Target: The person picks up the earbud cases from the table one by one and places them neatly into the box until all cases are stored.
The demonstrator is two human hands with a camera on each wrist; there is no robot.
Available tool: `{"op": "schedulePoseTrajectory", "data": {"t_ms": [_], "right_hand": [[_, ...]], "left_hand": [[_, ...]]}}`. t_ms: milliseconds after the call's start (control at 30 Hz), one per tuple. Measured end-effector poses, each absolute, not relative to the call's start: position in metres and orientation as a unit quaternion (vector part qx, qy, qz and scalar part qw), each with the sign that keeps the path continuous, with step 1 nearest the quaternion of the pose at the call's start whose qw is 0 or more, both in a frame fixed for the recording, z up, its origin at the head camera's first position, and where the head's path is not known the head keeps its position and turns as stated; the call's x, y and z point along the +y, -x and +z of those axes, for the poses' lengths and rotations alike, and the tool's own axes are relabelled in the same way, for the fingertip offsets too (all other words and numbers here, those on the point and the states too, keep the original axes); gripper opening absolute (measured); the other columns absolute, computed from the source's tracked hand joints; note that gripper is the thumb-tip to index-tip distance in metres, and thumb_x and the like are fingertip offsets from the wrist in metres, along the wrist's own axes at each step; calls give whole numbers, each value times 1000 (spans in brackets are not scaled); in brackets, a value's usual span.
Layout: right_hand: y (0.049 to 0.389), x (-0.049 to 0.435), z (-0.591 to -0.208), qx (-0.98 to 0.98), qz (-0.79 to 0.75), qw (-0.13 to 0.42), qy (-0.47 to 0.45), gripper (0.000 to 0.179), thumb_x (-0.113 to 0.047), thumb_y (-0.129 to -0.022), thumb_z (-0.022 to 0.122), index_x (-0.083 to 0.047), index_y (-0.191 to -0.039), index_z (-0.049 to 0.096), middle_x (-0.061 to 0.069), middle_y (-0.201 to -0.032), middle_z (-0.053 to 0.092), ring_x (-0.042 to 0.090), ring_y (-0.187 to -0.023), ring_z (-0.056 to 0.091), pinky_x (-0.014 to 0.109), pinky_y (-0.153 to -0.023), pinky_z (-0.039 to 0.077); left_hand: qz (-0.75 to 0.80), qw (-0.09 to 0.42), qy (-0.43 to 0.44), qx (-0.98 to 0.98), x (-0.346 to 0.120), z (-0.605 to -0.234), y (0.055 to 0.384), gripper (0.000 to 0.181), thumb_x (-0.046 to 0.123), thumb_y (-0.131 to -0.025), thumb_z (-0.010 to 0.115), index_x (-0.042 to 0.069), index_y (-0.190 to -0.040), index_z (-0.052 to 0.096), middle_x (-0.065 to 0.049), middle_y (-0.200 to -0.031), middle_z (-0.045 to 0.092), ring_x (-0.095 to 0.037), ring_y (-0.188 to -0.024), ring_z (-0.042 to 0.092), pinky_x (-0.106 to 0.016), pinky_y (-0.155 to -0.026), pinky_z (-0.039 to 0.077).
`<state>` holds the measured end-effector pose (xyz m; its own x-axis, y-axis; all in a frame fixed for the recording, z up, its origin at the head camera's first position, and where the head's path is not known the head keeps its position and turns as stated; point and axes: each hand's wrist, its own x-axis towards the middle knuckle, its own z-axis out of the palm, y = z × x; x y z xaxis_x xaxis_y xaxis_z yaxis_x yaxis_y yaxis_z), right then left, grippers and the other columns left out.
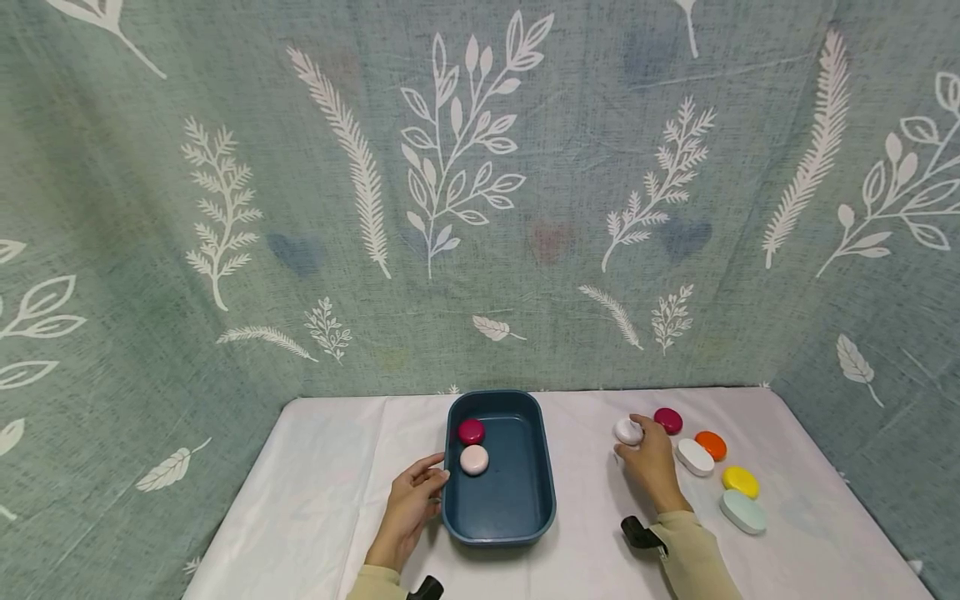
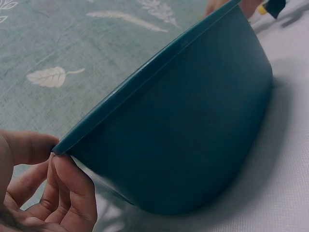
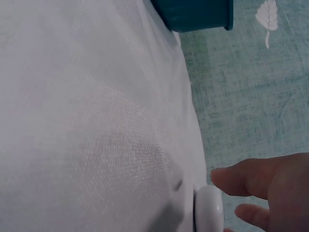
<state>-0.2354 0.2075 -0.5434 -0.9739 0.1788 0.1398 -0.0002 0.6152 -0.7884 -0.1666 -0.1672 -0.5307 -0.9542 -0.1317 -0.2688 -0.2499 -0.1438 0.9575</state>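
While left hand [image 1: 408,507] pinches the rim of the blue tray [image 1: 517,492] — lower centre, right hand [image 1: 654,465] at white disc [image 1: 624,432].
Disc right of lower centre — whether grasped, cannot tell.

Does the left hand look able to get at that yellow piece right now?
Probably not easily: the left hand pinches the blue tray's rim, and tray and right hand lie between it and the yellow piece.

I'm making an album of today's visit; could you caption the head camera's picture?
The left hand holds a blue tray by its edge, the right hand poised at a white disc.
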Motion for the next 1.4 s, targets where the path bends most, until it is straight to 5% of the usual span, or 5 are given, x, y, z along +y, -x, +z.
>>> {"op": "schedulePoseTrajectory", "data": {"t_ms": [1100,1400], "right_hand": [[242,199,-549,-907,412,63,61,55,7,-84,75,19,-134,57,39,-127,58,52,-124,58,64,-111,43],[238,187,-545,-900,427,75,44,52,9,-83,76,18,-132,59,36,-122,60,44,-110,63,58,-98,51]], "left_hand": [[743,42,147,652,-168,-534,168,45,5,-101,68,-6,-143,57,1,-96,60,-12,-75,52,-23,-58,47],[739,43,149,655,-168,-533,168,45,5,-101,67,-6,-143,57,1,-97,60,-12,-76,52,-23,-58,46]]}}
